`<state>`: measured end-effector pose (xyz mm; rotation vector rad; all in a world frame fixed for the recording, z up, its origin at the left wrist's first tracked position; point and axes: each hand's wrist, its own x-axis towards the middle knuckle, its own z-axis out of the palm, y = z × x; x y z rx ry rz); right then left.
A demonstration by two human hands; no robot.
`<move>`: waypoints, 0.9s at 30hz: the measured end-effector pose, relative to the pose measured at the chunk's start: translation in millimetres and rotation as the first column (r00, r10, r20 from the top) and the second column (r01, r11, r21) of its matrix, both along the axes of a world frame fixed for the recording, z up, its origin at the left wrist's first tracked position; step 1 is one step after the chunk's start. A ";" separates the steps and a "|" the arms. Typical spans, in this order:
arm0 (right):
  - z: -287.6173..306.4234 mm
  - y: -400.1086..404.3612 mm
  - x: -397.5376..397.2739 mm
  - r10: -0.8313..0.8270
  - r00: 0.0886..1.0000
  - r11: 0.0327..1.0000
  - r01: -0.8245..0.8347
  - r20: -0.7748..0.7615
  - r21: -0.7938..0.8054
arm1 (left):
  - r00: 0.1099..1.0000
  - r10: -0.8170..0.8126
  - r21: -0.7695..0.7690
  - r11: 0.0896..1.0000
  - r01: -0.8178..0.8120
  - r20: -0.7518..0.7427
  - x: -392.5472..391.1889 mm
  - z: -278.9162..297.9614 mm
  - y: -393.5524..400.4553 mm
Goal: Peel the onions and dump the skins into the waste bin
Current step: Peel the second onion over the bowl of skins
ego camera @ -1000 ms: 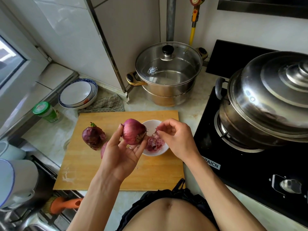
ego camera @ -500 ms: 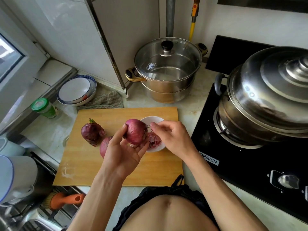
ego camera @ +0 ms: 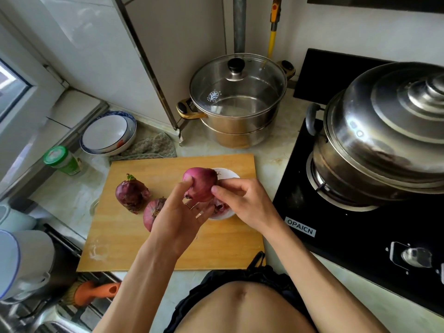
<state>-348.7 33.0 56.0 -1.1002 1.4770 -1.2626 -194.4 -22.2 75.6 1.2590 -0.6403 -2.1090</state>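
Onions are three here, all red, over a wooden cutting board (ego camera: 168, 241) that lies on the pale worktop (ego camera: 276, 162). Going from the left: a green-capped jar (ego camera: 61, 159) and stacked white bowls with blue rims (ego camera: 108, 133) stand near the window corner, with a grey cloth (ego camera: 151, 146) beside them. On the board, the leftmost onion (ego camera: 131, 194) sits unpeeled, dark purple, with its green sprout pointing up and away from the person. Next to it the second onion (ego camera: 151, 213) lies partly hidden behind the left hand (ego camera: 179, 223); its axis I cannot tell.

The left hand holds the third onion (ego camera: 200, 185) above the board, the thumb pressing on its left side and the other fingers curled under it. This onion is tilted, so its long axis runs from lower left to upper right, and the root end with small hairs points to the upper right. The right hand (ego camera: 242, 203) meets it from the right, with the fingertips (ego camera: 216, 189) pinching at the skin on the lower right side of the onion.

Just under both hands a small white bowl (ego camera: 228, 175) stands on the board and holds purple onion skins (ego camera: 221, 207). Behind the board is a steel steamer pot with a glass lid (ego camera: 240, 99). At the right, a large steel pot with a domed lid (ego camera: 379, 138) stands on a black gas stove (ego camera: 360, 227).
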 end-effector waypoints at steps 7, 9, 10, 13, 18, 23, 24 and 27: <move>1.3 -0.5 -4.2 -0.019 1.000 1.000 0.019 0.014 -0.005 | 0.995 0.040 -0.041 0.998 -0.044 -0.091 6.9 -6.0 -1.8; 0.0 -1.0 -5.6 -0.034 0.999 0.999 0.034 0.019 -0.008 | 0.996 0.016 -0.083 0.996 -0.024 -0.089 9.6 -6.8 -3.2; -1.2 -1.0 -5.3 -0.032 0.999 0.999 0.033 0.009 -0.012 | 0.997 0.002 -0.104 0.995 -0.010 -0.078 11.0 -7.3 -3.6; -1.1 -1.4 -4.6 -0.036 0.999 0.999 0.036 0.004 -0.008 | 0.998 -0.033 -0.150 0.988 0.025 -0.056 13.6 -8.9 -4.9; -4.3 -6.4 -6.6 -0.065 0.984 0.993 0.047 0.167 0.105 | 0.996 -0.082 -0.233 0.970 0.073 -0.028 15.0 -11.0 -4.9; -6.5 -5.9 -5.0 -0.130 0.983 0.984 0.111 0.131 0.141 | 0.998 -0.057 -0.249 0.966 0.064 0.035 12.8 -11.4 -0.1; -6.0 -4.5 -4.8 -0.142 0.983 0.983 0.126 0.115 0.133 | 0.998 -0.055 -0.247 0.967 0.062 0.034 11.6 -11.2 1.7; -5.9 -2.4 -2.6 -0.196 0.977 0.978 0.189 0.083 0.085 | 0.998 -0.068 -0.223 0.972 0.069 0.010 7.2 -9.9 5.8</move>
